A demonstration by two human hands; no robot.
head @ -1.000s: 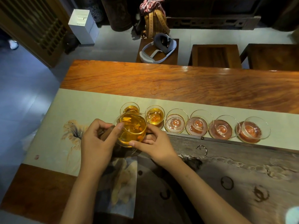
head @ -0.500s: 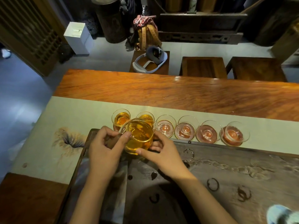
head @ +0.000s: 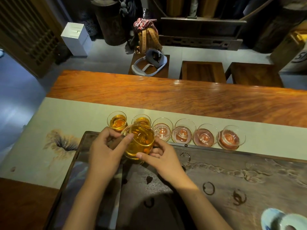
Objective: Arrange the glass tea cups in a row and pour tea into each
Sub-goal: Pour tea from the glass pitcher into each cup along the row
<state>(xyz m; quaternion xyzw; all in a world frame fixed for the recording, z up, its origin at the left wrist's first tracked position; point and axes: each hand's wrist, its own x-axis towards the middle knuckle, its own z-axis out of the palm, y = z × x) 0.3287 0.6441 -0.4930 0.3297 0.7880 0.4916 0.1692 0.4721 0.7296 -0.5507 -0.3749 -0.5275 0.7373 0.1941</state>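
Observation:
Several glass tea cups stand in a row on the pale cloth runner [head: 69, 113]. The leftmost cup [head: 117, 120] and the second cup [head: 141, 120] hold amber tea. The third cup [head: 162, 129] and the cups further right, up to the rightmost cup [head: 231, 137], look empty. I hold a glass pitcher [head: 140, 142] of amber tea over the row, its spout tipped at the third cup. My left hand [head: 106, 150] grips its dark handle with the thumb on the rim. My right hand [head: 160, 157] steadies its right side.
A dark wooden tea tray [head: 224, 176] with wet ring marks lies under my arms. A blue-and-white porcelain vessel [head: 279, 219] sits at the tray's bottom right. The long wooden table [head: 166, 93] runs beyond the runner, with low stools [head: 202, 72] behind it.
The pitcher has moved right along the row, from over the second cup to the third. The second cup now holds tea. The camera view has tilted and shifted.

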